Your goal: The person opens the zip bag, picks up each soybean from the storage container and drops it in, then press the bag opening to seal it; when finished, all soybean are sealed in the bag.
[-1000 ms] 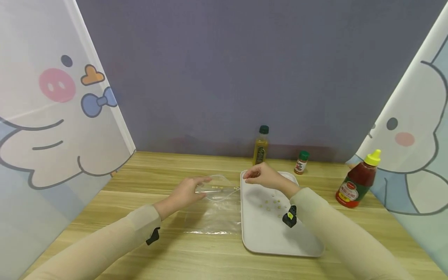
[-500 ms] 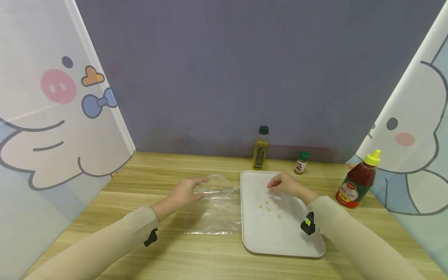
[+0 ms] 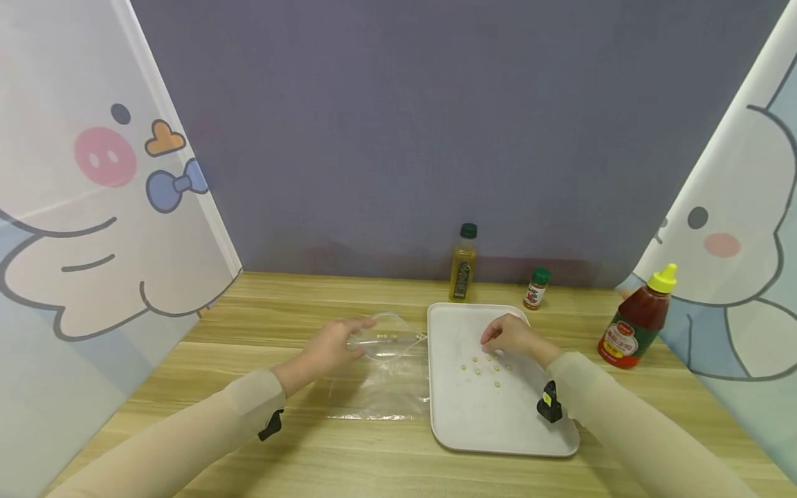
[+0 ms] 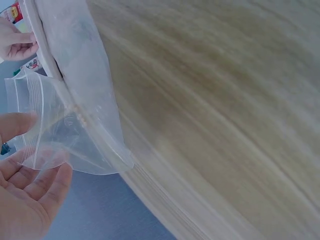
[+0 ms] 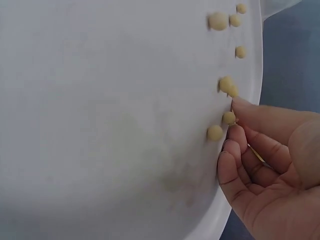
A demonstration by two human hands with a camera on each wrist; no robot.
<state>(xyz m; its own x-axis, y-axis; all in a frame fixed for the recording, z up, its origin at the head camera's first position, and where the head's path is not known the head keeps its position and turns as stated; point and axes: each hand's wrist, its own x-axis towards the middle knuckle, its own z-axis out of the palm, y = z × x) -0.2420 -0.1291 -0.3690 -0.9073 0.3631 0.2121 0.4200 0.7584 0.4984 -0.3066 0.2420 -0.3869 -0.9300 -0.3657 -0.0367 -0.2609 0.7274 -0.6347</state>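
Landmark: the white tray [image 3: 473, 423], its long axis running from its far edge to the edge nearest the person.
Change at right hand: the right hand [image 3: 512, 335] was above the tray's left rim a second ago; it is now over the tray, fingertips among the yellow beans [image 3: 477, 372].
Meaning of change: attention appears to have passed from the bag's mouth to the loose beans; the work looks partly done, with beans both in the bag and on the tray.
Clear bag: the clear bag [image 3: 380, 394] sits on the tray's left, its mouth corner reaching the tray's rim; contact there cannot be confirmed.
Bag direction: mouth away from the person, closed edge toward them; mouth-to-bottom line roughly parallel with the tray's long axis. Which bag dimension is longer cannot be told.
Bean axis: round; no long axis apparent.
Bean position: loosely scattered around the tray's middle.
Left grip: the left hand [image 3: 326, 349], left of the tray, holds the bag, thumb and fingers wide apart at the parted mouth.
Right grip: thumb and forefinger narrowly apart beside a bean; whether one is pinched cannot be told.
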